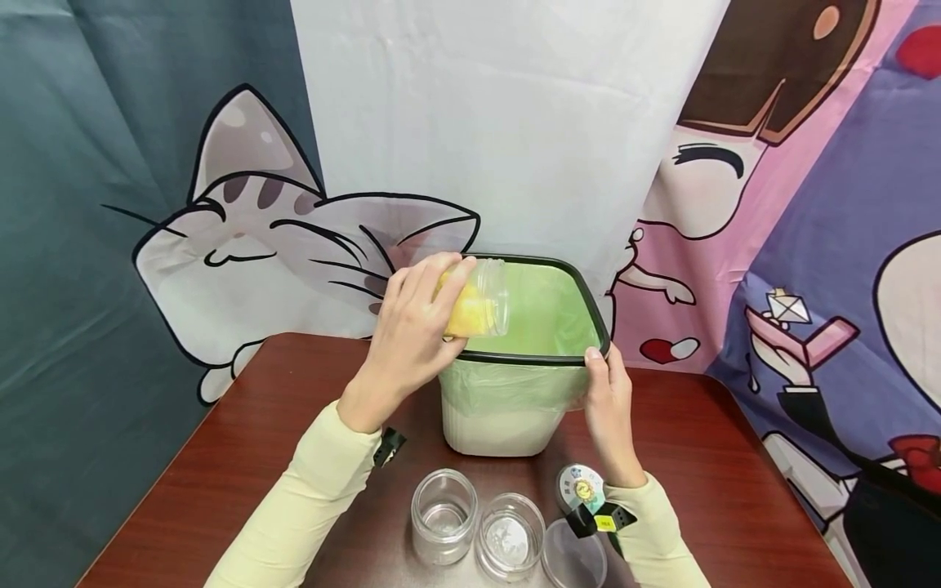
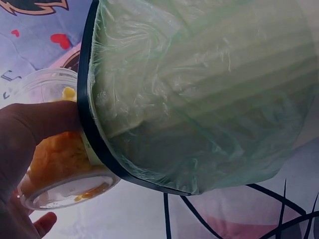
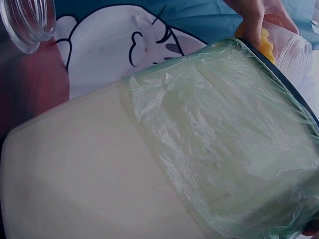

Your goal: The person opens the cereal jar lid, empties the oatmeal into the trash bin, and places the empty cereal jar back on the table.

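My left hand (image 1: 413, 327) grips a clear plastic jar (image 1: 497, 298) with soft yellow contents (image 1: 470, 314). The jar lies tipped on its side above the left part of the bin, its mouth facing right. In the left wrist view the contents (image 2: 60, 157) look orange-yellow and sit toward the jar's base. The white bin (image 1: 500, 433) has a black rim (image 1: 529, 358) and a thin green bag (image 1: 507, 384) folded over its edge. My right hand (image 1: 612, 408) holds the rim at the front right corner, thumb on top; most of its fingers are hidden.
In front of the bin stand two clear open jars, a taller one (image 1: 444, 516) and a shorter one (image 1: 510, 535). Right of them lie a translucent lid (image 1: 575, 557) and a round lid with a printed picture (image 1: 581, 488). A cartoon-printed cloth (image 1: 515, 122) hangs behind the table (image 1: 684, 457).
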`<action>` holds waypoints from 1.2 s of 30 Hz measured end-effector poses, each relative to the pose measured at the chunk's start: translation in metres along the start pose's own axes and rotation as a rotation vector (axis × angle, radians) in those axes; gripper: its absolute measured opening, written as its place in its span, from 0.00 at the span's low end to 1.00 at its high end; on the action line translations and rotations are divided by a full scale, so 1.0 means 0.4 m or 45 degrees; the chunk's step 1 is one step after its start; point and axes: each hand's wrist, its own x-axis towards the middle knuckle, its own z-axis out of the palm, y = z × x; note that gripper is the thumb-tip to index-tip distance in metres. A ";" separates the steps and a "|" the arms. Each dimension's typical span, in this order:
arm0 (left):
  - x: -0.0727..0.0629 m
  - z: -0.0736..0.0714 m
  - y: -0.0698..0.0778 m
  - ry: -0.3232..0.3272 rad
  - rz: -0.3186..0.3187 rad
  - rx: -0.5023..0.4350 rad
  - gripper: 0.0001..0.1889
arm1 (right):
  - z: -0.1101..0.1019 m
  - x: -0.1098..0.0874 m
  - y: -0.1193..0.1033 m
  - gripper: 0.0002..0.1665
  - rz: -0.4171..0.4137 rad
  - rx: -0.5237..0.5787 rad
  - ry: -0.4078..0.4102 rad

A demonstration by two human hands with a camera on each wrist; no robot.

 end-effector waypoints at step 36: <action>0.016 0.032 0.000 0.016 0.081 0.113 0.38 | 0.002 -0.002 -0.001 0.17 0.030 0.008 0.013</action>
